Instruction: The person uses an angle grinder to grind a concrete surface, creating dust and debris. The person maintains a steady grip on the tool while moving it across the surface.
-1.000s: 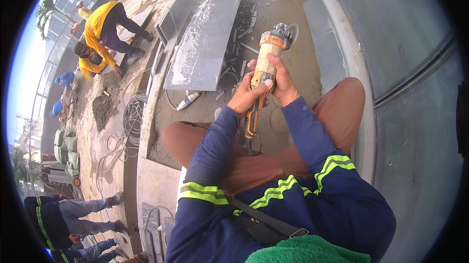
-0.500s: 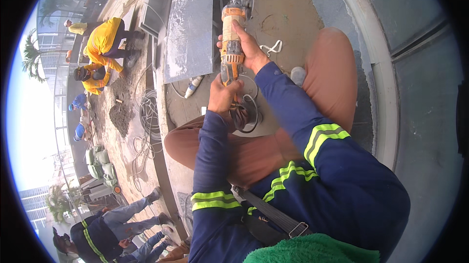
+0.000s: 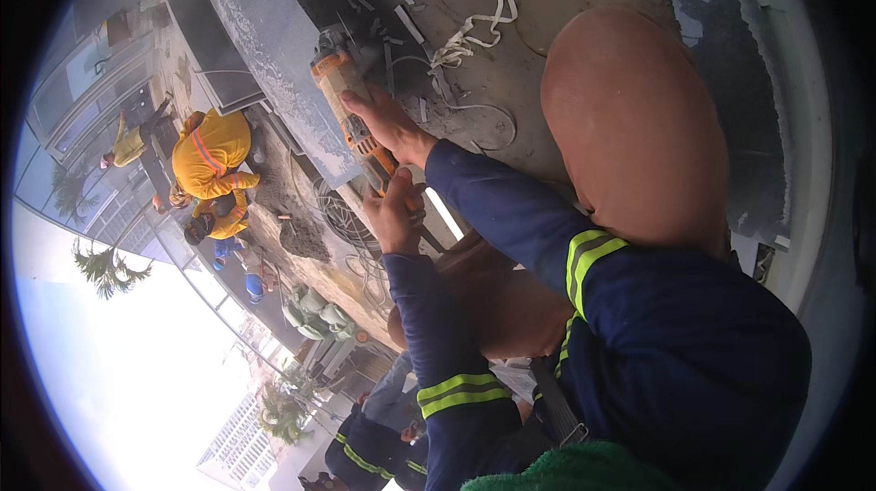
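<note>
As we look down from the head view, our right hand (image 3: 400, 130) has its fingers round the middle of the angle grinder (image 3: 341, 80), and our left hand (image 3: 394, 214) grips the rear. It's over the long right edge of the dusty slab (image 3: 260, 16), towards the lower end; can't tell if they touch. Looks like lining-up to us, so next probably calls for a firm two-handed hold.

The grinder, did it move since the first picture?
Yes. Judged against the grey slab, the grinder went left, toward it: a gap showed between them at first, and now it overlaps the slab's edge in view.
</note>
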Tool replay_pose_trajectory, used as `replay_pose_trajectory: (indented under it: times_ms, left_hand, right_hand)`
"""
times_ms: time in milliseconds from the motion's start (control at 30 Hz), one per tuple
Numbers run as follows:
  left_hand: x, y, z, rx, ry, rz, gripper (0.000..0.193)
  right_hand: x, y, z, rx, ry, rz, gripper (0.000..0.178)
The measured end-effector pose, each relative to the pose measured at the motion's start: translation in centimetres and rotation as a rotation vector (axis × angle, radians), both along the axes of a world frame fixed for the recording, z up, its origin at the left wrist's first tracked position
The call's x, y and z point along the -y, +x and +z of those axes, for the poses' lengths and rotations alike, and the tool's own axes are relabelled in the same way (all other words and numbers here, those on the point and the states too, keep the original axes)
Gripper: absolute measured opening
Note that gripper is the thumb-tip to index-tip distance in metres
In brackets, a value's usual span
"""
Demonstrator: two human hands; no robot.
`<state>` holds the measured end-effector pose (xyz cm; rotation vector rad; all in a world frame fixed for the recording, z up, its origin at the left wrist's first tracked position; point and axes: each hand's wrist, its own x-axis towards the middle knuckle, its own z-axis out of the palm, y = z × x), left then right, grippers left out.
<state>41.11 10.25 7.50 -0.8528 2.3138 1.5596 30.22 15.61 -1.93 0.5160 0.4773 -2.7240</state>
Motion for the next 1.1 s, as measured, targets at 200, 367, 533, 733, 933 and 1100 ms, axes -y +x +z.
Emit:
replay_pose_trajectory:
  times_ms: [200, 367, 533, 733, 933, 1100]
  left_hand:
    - [1.0, -2.6, -0.8, 0.068, -0.133, -0.032, 0.030]
    - [1.4, -3.9, -1.2, 0.039, -0.116, 0.072, 0.024]
    - [0.4, -4.1, -2.1, 0.028, -0.126, 0.076, 0.015]
    - [-0.1, -3.8, -2.0, 0.010, -0.158, 0.119, 0.016]
    - [1.1, -3.4, -2.9, 0.011, -0.158, 0.107, 0.022]
    - [0.7, -3.5, -3.1, -0.031, -0.174, 0.164, 0.021]
  right_hand:
    - [1.6, -1.5, -1.9, 0.101, 0.121, 0.094, 0.083]
    - [1.4, -3.3, -1.0, 0.060, 0.144, 0.144, 0.078]
    - [2.3, -3.9, -1.4, 0.103, 0.170, 0.114, 0.066]
    - [2.2, -3.8, -1.3, 0.050, 0.148, 0.157, 0.059]
    - [3.0, -3.6, -2.5, 0.035, 0.178, 0.144, 0.058]
    - [4.1, -3.5, -2.4, 0.054, 0.170, 0.146, 0.059]
